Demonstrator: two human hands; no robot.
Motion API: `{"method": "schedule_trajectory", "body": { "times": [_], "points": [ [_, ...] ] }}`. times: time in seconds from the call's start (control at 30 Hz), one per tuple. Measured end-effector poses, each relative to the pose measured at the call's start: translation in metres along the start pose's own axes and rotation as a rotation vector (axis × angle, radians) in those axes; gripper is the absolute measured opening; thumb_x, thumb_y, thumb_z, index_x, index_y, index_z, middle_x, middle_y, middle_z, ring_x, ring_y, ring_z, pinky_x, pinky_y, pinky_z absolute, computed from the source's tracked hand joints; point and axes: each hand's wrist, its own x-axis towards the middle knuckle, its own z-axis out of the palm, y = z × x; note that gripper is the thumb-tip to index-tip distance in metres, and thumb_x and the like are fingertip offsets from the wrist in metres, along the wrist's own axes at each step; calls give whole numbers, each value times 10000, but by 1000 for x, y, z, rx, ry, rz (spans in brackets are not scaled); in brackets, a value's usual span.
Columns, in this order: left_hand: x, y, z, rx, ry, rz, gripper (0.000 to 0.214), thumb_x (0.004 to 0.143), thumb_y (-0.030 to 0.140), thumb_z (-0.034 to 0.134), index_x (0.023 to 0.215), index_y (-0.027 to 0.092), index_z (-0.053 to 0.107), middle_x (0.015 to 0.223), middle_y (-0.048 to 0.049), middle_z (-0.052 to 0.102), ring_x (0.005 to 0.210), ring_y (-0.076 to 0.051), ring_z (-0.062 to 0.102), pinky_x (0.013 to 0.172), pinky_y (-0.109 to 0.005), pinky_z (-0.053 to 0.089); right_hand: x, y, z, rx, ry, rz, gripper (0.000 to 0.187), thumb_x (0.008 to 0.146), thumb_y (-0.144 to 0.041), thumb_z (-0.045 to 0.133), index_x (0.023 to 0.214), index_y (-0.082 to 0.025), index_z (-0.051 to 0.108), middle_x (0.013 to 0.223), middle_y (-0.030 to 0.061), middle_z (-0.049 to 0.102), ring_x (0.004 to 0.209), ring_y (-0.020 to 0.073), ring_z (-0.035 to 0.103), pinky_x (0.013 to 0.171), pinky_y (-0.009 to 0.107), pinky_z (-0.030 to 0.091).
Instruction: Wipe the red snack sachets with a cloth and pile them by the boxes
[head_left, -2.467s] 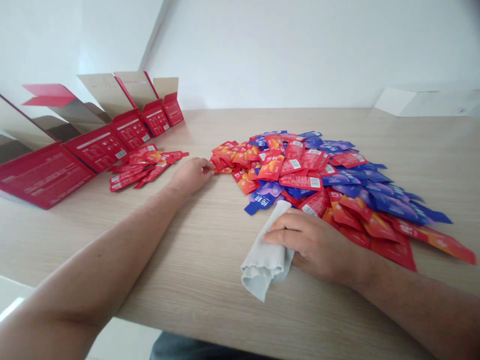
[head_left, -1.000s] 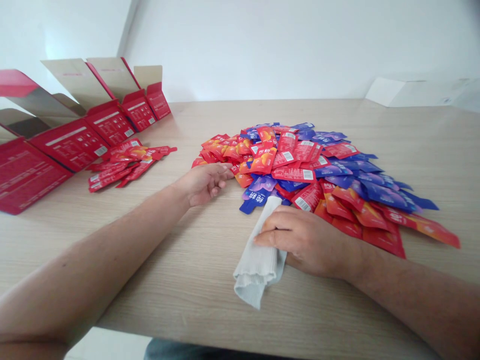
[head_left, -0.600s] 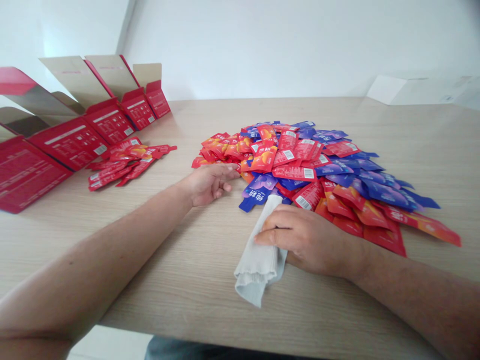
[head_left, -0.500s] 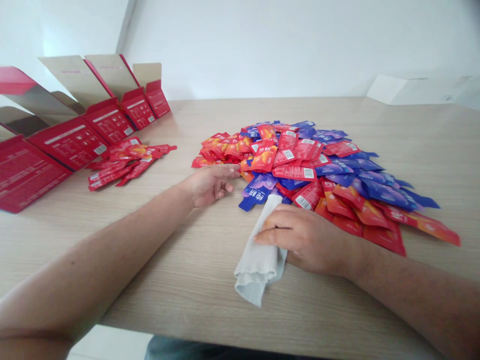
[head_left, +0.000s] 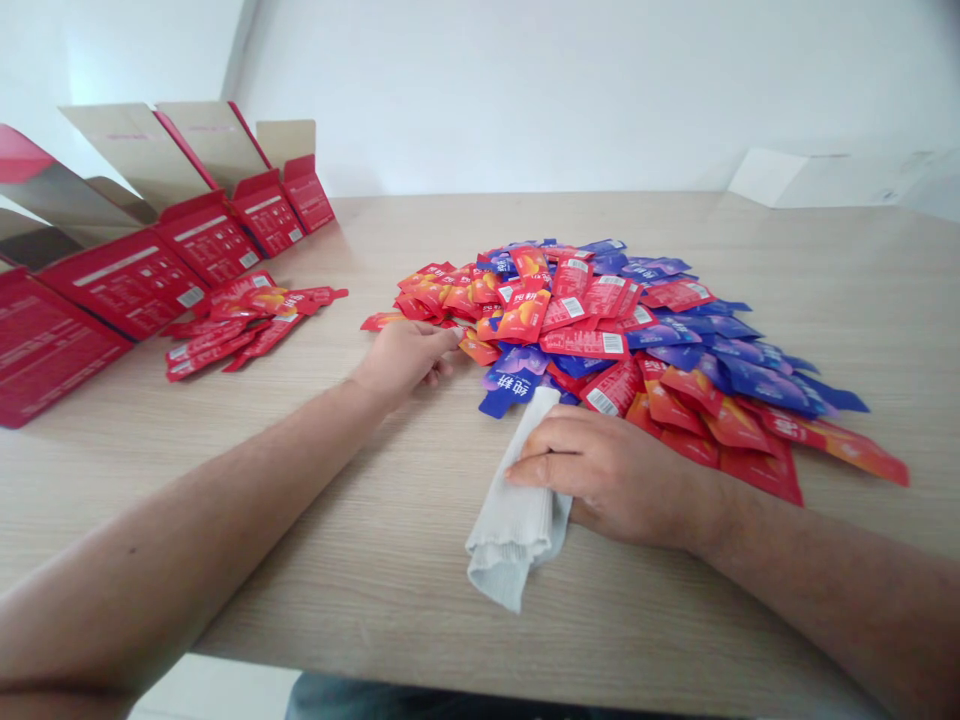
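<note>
The person's two bare forearms reach in from the near side of a light wood-grain table [head_left: 225, 560], and both hands are in view.

The left hand [head_left: 405, 360] lies palm down and partly open, with its fingers loosely together and not pinching anything. Its fingertips [head_left: 451, 338] reach the near-left edge of a large heap of foil sachets [head_left: 585, 330], right beside or just touching the red ones there.

The right hand [head_left: 607, 480] rests on a folded grey cloth [head_left: 510, 530], with its four fingers together across the cloth. Whether the thumb grips beneath cannot be told. The far end of this one cloth touches a blue sachet [head_left: 510, 392] at the near edge of the heap.

The heap mixes red-orange and blue sachets, far too overlapped to count, and spreads toward the right.

To the left lies a smaller group of red sachets [head_left: 240, 325], about eight, though overlaps hide an exact count. Beyond it, five open red cartons [head_left: 206, 240] stand in a row running from near to far along the table's left side. A white carton [head_left: 795, 180] sits beyond the far right edge of the table.
</note>
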Motion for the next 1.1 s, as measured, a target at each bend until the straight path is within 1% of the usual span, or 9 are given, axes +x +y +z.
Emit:
{"method": "schedule_trajectory", "body": {
  "times": [0.07, 0.27, 0.5, 0.6, 0.67, 0.77, 0.9, 0.97, 1.1],
  "points": [
    [4, -2, -5, 111, 75, 52, 289, 819, 434, 783, 717, 167, 738, 547, -47, 668, 373, -102, 507, 358, -221, 367, -1, 1, 0, 2, 6, -2, 302, 924, -102, 647, 1208, -177, 717, 1112, 103, 707, 1042, 239, 632, 920, 405, 532],
    [14, -10, -16, 267, 150, 110, 233, 751, 337, 829, 683, 203, 651, 500, 15, 622, 403, -106, 535, 387, -198, 354, -2, -1, -3, -2, 4, 2, 286, 937, -100, 633, 1200, -175, 719, 1105, 101, 704, 1025, 238, 627, 907, 402, 529],
    [16, 7, -41, 27, 99, 104, 296, 747, 209, 809, 1018, 198, 691, 657, 25, 656, 490, -103, 565, 450, -207, 416, -3, -3, -8, -10, 14, -13, 248, 983, -143, 594, 1197, -169, 715, 1103, 107, 700, 1026, 235, 626, 907, 399, 528],
    [1, 23, -44, -66, -6, 52, 98, 792, 202, 777, 871, 189, 721, 693, -3, 666, 562, -112, 601, 507, -212, 453, -1, -11, -12, -3, 40, -12, 237, 1027, -186, 556, 1213, -185, 703, 1128, 97, 704, 1046, 221, 625, 929, 397, 528],
    [-14, 29, -38, -111, -117, 10, 102, 796, 192, 775, 736, 181, 693, 632, 3, 625, 511, -86, 540, 473, -195, 404, 1, -20, -16, -9, 86, -24, 248, 1050, -207, 526, 1237, -194, 688, 1153, 91, 706, 1070, 216, 624, 949, 394, 529],
    [-39, 29, -19, -72, -389, -40, 92, 813, 223, 761, 749, 185, 706, 603, 14, 609, 463, -68, 478, 434, -181, 356, 1, -35, -24, -69, 201, -13, 293, 1051, -198, 513, 1309, -213, 651, 1189, 93, 705, 1106, 238, 629, 973, 410, 533],
    [-61, 17, 9, 56, -636, -38, 110, 818, 302, 750, 782, 200, 730, 605, 12, 642, 472, -96, 519, 434, -193, 376, -5, -44, -33, -225, 366, 95, 408, 986, -208, 633, 1379, -315, 625, 1210, 86, 702, 1146, 308, 632, 992, 472, 538],
    [-64, 12, 18, 111, -689, -25, 126, 809, 331, 754, 768, 214, 726, 622, 12, 666, 483, -109, 545, 441, -200, 394, -6, -39, -32, -262, 385, 117, 440, 958, -204, 670, 1377, -336, 633, 1210, 83, 700, 1147, 323, 630, 989, 482, 542],
    [-60, 5, 25, 173, -700, -22, 157, 846, 338, 684, 736, 227, 683, 588, 22, 651, 467, -122, 570, 445, -211, 437, -1, -18, -16, -286, 298, 100, 336, 986, -144, 581, 1297, -218, 684, 1163, 115, 695, 1082, 292, 619, 971, 482, 538]
  ]
}}
